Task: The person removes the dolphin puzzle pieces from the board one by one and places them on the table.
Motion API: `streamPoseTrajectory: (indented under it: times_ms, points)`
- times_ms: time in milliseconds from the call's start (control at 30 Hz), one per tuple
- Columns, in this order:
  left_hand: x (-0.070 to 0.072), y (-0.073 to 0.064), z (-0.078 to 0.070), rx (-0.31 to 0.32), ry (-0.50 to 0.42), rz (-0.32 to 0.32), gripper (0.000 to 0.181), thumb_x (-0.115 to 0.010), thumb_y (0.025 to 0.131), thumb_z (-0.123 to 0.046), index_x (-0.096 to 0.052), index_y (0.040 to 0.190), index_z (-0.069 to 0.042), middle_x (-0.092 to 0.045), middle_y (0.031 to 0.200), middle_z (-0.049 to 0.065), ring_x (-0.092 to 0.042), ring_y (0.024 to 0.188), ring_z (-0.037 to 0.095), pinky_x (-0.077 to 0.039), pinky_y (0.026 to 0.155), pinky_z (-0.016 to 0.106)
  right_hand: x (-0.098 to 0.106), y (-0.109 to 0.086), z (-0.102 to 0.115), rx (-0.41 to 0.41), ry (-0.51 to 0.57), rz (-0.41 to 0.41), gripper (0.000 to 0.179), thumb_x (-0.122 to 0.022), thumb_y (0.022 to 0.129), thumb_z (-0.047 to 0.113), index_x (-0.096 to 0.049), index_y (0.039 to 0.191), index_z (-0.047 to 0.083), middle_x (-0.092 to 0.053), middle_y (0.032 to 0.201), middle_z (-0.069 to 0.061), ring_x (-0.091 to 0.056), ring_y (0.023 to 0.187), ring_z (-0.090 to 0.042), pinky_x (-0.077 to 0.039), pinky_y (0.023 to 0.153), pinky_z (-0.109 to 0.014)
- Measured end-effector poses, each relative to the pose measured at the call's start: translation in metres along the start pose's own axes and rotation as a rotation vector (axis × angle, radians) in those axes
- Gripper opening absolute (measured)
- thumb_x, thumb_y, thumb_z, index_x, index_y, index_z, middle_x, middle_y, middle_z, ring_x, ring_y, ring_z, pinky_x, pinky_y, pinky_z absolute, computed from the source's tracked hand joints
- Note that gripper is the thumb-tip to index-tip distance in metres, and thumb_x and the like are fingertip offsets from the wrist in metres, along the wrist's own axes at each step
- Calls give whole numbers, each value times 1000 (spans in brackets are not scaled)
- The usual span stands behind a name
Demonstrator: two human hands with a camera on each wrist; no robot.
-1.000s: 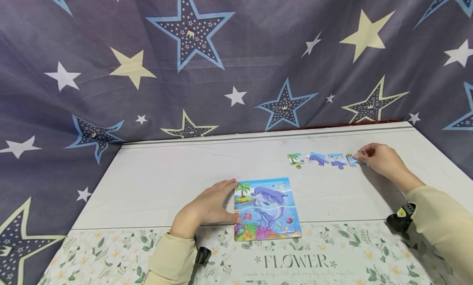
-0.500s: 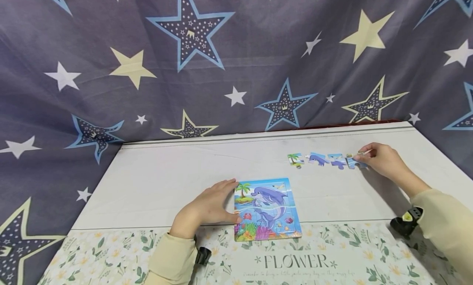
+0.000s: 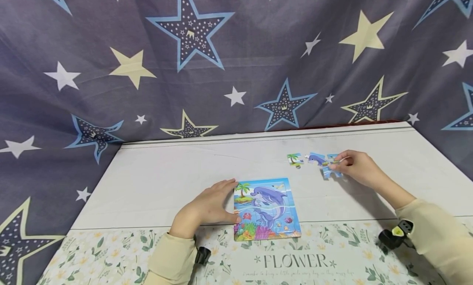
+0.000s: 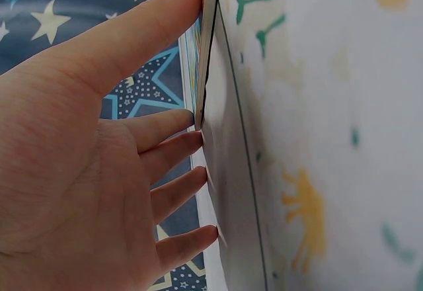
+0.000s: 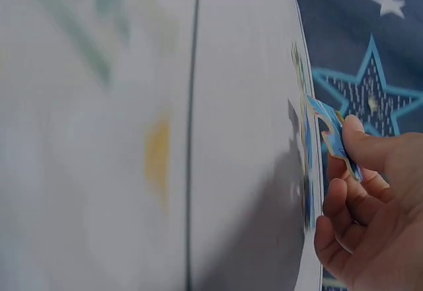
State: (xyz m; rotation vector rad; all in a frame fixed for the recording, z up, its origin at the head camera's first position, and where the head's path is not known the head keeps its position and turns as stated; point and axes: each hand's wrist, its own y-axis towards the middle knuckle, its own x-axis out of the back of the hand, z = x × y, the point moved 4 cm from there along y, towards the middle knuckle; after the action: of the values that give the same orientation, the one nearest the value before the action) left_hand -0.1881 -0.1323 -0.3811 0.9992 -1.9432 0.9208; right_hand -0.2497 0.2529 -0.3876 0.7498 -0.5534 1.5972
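Observation:
My right hand (image 3: 356, 166) pinches a blue jigsaw piece (image 3: 331, 173) between thumb and fingers. In the right wrist view that piece (image 5: 328, 129) is tilted up over the table, its knobbed outline showing. Under and behind it lies another piece (image 3: 332, 157), partly covered. Left of these lie a dolphin piece (image 3: 316, 158) and a palm tree piece (image 3: 294, 159). My left hand (image 3: 207, 205) rests along the left side of the square dolphin puzzle board (image 3: 266, 209), fingers spread and fairly straight. Its thumb touches the board's left edge (image 4: 210, 46), fingertips by the upper corner.
The white tablecloth (image 3: 177, 186) has a floral band printed with FLOWER (image 3: 295, 260) along the front. Behind the table hangs a grey star-patterned curtain (image 3: 221, 88). Each wrist wears a black camera, such as the right one (image 3: 395, 235).
My right hand has lifted the rightmost piece from the row and carried it left, over the neighbouring piece. My left hand and the board stay where they were.

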Motion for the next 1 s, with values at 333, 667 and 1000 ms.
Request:
streamPoseTrajectory:
  times_ms: [333, 667, 1000]
  points:
    - [0, 1, 1, 3, -3, 2, 96, -82, 78, -40, -34, 155, -9, -27, 161, 7, -21, 148, 30, -20, 119, 52, -31, 4, 32, 37, 82, 64, 27, -75, 90, 17, -63, 101, -4, -67, 70, -3, -53, 61, -15, -41, 54, -25]
    - [0, 1, 1, 7, -4, -1, 97, -83, 77, -40, -35, 154, -8, -28, 161, 8, -22, 148, 31, -20, 119, 53, -50, 7, 47, 56, 76, 95, 26, -76, 89, 20, -63, 100, 0, -64, 72, -3, -51, 60, -16, -42, 54, -28]
    - [0, 1, 1, 2, -1, -7, 97, -83, 76, -41, -35, 154, -8, -29, 160, 9, -22, 148, 31, -20, 118, 54, -54, 10, 45, 47, -40, 105, 19, -73, 91, 22, -69, 97, 4, -60, 72, 0, -51, 61, -16, -42, 57, -30]
